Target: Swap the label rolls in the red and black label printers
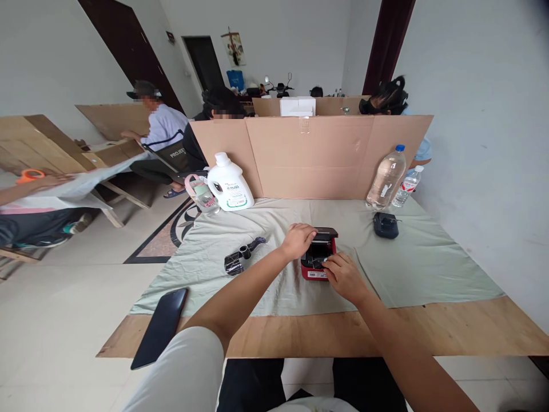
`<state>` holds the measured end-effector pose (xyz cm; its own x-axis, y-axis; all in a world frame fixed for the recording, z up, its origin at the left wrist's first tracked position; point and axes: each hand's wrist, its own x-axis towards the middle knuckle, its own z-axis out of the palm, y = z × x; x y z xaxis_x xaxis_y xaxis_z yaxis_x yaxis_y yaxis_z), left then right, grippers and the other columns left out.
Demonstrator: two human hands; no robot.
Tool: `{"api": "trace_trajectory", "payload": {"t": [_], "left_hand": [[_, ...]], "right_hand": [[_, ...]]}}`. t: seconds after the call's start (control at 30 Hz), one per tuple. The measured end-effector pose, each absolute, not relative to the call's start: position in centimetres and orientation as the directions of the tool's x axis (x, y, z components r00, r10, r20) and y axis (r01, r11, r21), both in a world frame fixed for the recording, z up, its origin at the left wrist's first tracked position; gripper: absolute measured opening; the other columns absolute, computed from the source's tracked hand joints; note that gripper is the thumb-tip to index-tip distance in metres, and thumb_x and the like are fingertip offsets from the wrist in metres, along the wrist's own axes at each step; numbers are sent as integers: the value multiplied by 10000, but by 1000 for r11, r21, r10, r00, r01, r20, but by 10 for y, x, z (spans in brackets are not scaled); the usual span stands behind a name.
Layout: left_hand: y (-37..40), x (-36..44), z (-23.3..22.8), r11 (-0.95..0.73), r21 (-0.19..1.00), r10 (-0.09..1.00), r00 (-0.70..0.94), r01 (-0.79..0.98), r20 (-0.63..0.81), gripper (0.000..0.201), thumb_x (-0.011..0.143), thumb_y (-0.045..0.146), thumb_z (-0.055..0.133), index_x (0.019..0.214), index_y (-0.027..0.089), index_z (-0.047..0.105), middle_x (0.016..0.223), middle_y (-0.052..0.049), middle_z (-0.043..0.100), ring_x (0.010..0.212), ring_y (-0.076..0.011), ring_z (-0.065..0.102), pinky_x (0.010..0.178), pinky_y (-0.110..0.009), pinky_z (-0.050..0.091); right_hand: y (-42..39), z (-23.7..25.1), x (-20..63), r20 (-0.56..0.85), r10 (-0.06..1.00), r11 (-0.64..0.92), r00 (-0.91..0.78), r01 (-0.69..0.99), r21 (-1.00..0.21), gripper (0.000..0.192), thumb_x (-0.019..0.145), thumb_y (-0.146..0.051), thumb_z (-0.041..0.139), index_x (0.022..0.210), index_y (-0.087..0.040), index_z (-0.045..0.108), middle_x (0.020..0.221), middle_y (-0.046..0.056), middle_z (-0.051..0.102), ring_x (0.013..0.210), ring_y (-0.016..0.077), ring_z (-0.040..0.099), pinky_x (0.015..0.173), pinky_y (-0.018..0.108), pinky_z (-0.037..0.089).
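At about eight o'clock from the table's middle, a dark phone (160,327) lies slantwise over the left front corner of the wooden table (450,332), partly past the edge of the pale green cloth (420,263). Further in, at nine o'clock of the hands, a small black cartridge-like part (241,257) rests on the cloth, well apart from the phone. At eleven o'clock, against the cardboard screen (309,154), stand a white jug (229,184) and, just beside it on its left, a clear bottle with a pink strap (199,193). In the middle sits a small red and black box-shaped device (318,261) with its lid raised; both hands are on it. The left hand (298,240) rests curled over the device's left upper edge, fingers bent down against the casing; whether it truly grips cannot be told. The right hand (343,276) lies at the device's front right, at about four o'clock of it, fingertips drawn together and touching inside the open compartment; what they pinch, if anything, is too small to tell. At one o'clock a small black case (385,225) lies on the cloth, and behind it two clear plastic bottles (386,178) stand near the screen's right end. Other people sit at tables beyond the screen and to the far left.
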<state>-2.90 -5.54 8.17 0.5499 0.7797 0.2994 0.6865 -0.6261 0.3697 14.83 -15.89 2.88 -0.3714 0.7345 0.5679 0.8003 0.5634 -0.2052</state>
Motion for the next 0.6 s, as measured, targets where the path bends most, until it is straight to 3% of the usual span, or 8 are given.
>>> {"api": "trace_trajectory", "payload": {"t": [0.33,0.5,0.6], "left_hand": [[-87,-43,50,-664,390,747,574,637,334,305,939,240,355,1046,202,638,1086,-40,679,1023,-171,589,971,-379,393],[-98,-41,38,-682,322,730,584,657,355,304,901,213,418,1147,192,595,1218,-82,608,1159,-204,526,1023,-406,389],[-102,-43,37,-687,294,726,610,664,318,385,892,351,471,1232,181,532,1293,-112,548,1232,-238,473,1053,-423,366]], "right_hand": [[-162,24,148,564,751,541,-343,809,-228,188,861,-265,539,991,-187,650,980,84,635,949,226,537,869,390,435],[-158,11,149,552,792,439,-260,872,-218,608,780,-408,637,1305,-154,463,1252,160,530,1191,314,449,976,473,389],[-154,5,148,524,812,410,-257,890,-199,697,774,-337,649,1380,-145,361,1311,170,501,1234,314,427,986,476,384]]}}
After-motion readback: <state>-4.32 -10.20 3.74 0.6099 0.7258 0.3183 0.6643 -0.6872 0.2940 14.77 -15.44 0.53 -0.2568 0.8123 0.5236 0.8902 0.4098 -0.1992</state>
